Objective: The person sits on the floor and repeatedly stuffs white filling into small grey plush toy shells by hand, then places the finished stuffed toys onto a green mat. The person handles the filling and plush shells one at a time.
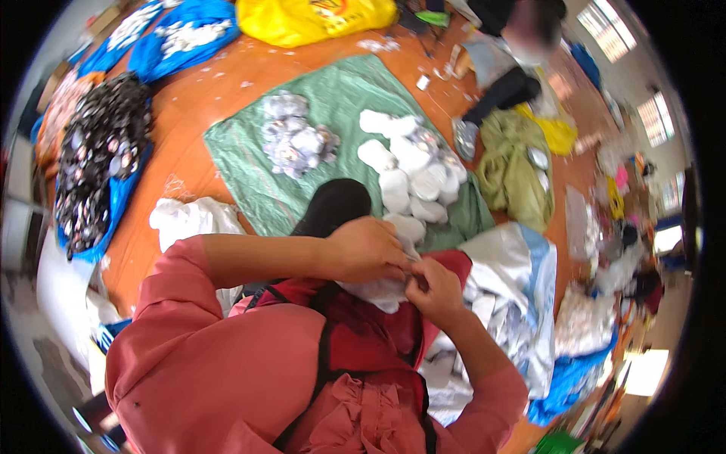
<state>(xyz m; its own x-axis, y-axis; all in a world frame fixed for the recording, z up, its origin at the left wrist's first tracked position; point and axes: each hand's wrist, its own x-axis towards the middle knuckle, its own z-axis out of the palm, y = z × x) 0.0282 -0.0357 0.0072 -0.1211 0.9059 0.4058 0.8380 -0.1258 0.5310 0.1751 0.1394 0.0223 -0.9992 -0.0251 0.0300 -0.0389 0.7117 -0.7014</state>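
My left hand (368,250) and my right hand (436,289) meet over my lap, above a red apron (382,327). Between them is a soft white fabric piece (380,293), partly hidden under the left hand. The left fingers are closed on it; the right thumb and fingers pinch at its edge. A white stuffed piece (407,227) shows just beyond the hands. Farther out, a pile of white stuffed pieces (423,178) and a smaller heap of grey plush pieces (291,140) lie on a green woven sheet (234,155).
A white sack (503,261) of pale pieces stands right of my lap. Dark shiny pieces (102,159) fill a blue sack at left. Far off are a yellow bag (314,19) and blue bags (185,57). Another person (499,98) sits at far right beside an olive sack (510,166).
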